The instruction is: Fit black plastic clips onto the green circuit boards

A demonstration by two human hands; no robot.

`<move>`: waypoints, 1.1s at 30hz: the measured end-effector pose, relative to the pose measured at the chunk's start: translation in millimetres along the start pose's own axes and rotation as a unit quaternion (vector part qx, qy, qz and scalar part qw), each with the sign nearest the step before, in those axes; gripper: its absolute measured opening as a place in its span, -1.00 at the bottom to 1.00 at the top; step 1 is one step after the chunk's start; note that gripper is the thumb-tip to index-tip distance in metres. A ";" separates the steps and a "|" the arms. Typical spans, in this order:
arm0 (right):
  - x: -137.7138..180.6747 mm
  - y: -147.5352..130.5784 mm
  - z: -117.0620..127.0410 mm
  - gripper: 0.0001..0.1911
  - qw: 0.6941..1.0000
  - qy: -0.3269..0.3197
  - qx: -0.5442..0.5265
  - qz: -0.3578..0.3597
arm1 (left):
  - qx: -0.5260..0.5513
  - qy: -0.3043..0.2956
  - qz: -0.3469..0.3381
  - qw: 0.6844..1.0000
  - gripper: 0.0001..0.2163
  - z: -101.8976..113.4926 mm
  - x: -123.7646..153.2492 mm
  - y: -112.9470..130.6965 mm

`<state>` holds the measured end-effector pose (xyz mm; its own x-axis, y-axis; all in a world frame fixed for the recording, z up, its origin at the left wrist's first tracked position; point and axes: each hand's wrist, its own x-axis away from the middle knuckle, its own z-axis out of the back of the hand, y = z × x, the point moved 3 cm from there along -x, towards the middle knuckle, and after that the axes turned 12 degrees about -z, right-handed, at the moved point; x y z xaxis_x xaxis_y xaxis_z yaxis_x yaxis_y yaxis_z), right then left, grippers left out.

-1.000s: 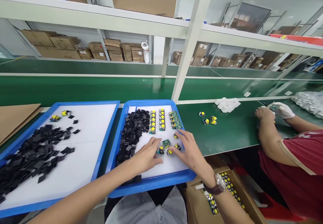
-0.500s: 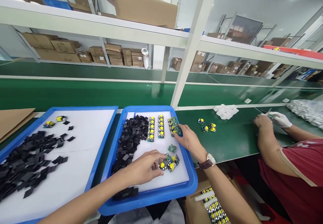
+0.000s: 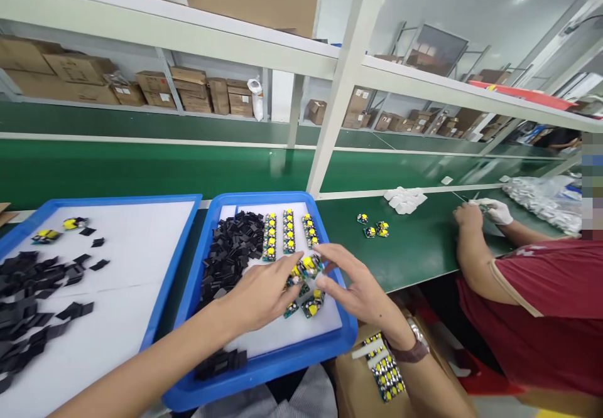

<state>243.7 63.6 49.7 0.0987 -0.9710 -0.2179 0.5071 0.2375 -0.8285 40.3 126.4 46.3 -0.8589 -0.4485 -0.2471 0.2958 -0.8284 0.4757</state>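
Both my hands meet over the right blue tray (image 3: 264,377). My left hand (image 3: 261,292) and my right hand (image 3: 353,289) pinch a small strip of green circuit boards with yellow parts (image 3: 306,266) between their fingertips, just above the tray's white liner. Loose boards of the same kind (image 3: 306,306) lie under my hands. Three neat rows of boards (image 3: 287,233) sit farther back, beside a heap of black square pieces (image 3: 233,248).
A second blue tray (image 3: 155,317) on the left holds more black pieces (image 3: 28,292). An open carton of boards (image 3: 384,374) sits below my right wrist. A person in a red shirt (image 3: 541,305) works at the right; loose boards (image 3: 374,228) and white parts (image 3: 402,198) lie on the green belt.
My right hand came back from the rows of boards toward my left hand. Both hands now meet and lift a board strip together above the loose boards.
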 end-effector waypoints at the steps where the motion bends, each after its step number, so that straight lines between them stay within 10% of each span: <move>1: 1.1 -4.1 4.1 -0.48 1.000 -0.014 0.016 0.023 | 0.053 -0.006 0.019 0.998 -0.59 3.6 1.7 1.4; 5: 2.0 -6.3 2.0 -0.51 0.994 -0.066 0.053 0.068 | 0.249 -0.037 0.035 0.967 -0.70 14.4 7.4 12.5; 9: 7.5 6.6 -26.4 -0.70 0.996 0.025 0.051 0.073 | 0.344 -0.026 0.141 0.928 -0.64 -3.0 14.8 11.6; 14: 15.3 31.5 -42.6 -0.81 0.987 0.129 0.093 0.007 | 0.283 0.117 0.235 0.922 -0.55 -19.6 28.6 -5.2; 22: 14.0 19.4 -26.9 -0.81 0.994 0.109 0.014 0.003 | 0.106 0.088 0.060 0.989 -0.78 -14.2 13.1 13.1; 28: 18.6 16.7 -39.5 -0.83 0.967 0.230 0.099 0.049 | -0.003 0.110 0.120 0.987 -0.76 -30.8 1.9 5.3; 33: 19.8 38.3 -41.2 -0.83 0.973 0.165 0.159 0.033 | 0.006 0.027 0.117 0.993 -0.76 -30.5 5.8 -5.6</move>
<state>229.7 54.7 -7.6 -0.1135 -0.8799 -0.4614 0.7537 0.2263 -0.6170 46.4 118.2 16.5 -0.7433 -0.6463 -0.1729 0.4798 -0.6951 0.5354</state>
